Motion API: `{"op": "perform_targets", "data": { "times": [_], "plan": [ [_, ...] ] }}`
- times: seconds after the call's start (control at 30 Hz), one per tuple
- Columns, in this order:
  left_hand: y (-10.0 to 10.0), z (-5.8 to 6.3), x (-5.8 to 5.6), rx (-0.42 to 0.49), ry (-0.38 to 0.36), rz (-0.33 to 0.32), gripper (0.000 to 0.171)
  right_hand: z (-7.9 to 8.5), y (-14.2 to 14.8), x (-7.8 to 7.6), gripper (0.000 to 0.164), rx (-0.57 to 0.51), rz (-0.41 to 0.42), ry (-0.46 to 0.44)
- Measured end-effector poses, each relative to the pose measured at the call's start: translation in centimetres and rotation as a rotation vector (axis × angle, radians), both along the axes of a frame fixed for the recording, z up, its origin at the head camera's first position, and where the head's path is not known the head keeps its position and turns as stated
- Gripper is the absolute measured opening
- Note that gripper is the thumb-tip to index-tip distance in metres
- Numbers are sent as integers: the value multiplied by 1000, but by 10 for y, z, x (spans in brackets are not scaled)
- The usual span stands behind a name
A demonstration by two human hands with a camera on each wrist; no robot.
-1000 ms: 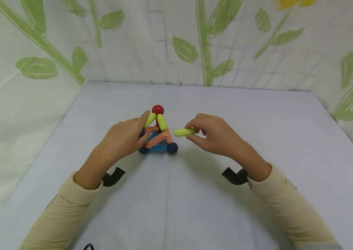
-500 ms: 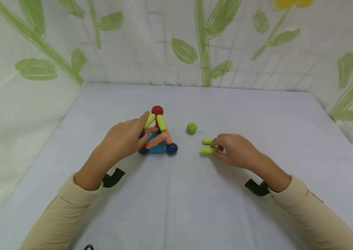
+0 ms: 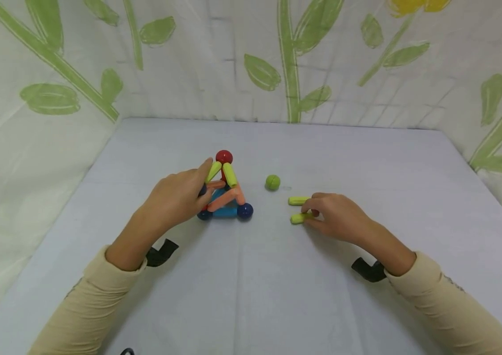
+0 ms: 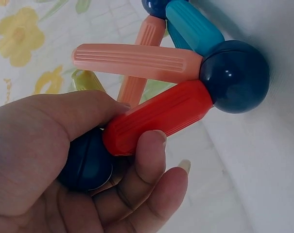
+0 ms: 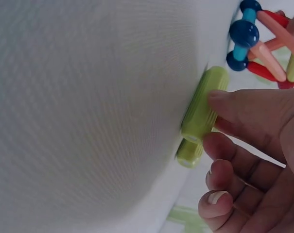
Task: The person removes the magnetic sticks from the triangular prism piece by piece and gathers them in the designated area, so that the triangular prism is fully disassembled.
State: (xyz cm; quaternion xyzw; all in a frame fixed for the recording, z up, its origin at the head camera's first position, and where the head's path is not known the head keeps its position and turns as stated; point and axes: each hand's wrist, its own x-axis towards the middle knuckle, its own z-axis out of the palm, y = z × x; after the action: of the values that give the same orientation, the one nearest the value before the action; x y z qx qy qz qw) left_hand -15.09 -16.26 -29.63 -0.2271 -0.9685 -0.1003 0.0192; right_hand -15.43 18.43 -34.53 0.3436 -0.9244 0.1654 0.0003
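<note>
My left hand [image 3: 173, 197] grips a framework of magnetic building sticks and balls. In the left wrist view its thumb and fingers hold a red stick [image 4: 159, 116] and the dark blue ball [image 4: 86, 162] at its end. Orange sticks [image 3: 223, 199], a blue stick [image 3: 225, 212], two yellow-green sticks [image 3: 230, 175] and a red ball [image 3: 224, 157] make up more of the framework. To the right, my right hand [image 3: 337, 217] pinches a yellow-green stick [image 5: 205, 104] between thumb and index finger, down at the tabletop. A second yellow-green stick [image 3: 297, 200] lies just beyond it.
A green ball [image 3: 272, 182] sits on the white-covered table [image 3: 268, 296] between the framework and the loose sticks. Behind the table hangs a white cloth [image 3: 215, 59] with painted leaves. Black straps [image 3: 162, 252] show at both wrists.
My right hand has carried the yellow-green stick away from the framework, rightward and down to the table. The green ball and second stick have come into view. My left hand stays in place.
</note>
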Motion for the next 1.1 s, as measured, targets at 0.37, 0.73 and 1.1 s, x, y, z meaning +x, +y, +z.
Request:
{"op": "perform_targets", "data": {
  "times": [0.37,0.73,1.1],
  "plan": [
    [1,1,2,-2,-18,11,62,1,-5,-5,10,-8,-30,54],
    [1,3,2,7,-4,7,60,-1,-10,-10,11,-8,-78,94],
    [1,2,2,8,-1,8,61,1,-17,-11,10,-23,-78,91]
  ]
}}
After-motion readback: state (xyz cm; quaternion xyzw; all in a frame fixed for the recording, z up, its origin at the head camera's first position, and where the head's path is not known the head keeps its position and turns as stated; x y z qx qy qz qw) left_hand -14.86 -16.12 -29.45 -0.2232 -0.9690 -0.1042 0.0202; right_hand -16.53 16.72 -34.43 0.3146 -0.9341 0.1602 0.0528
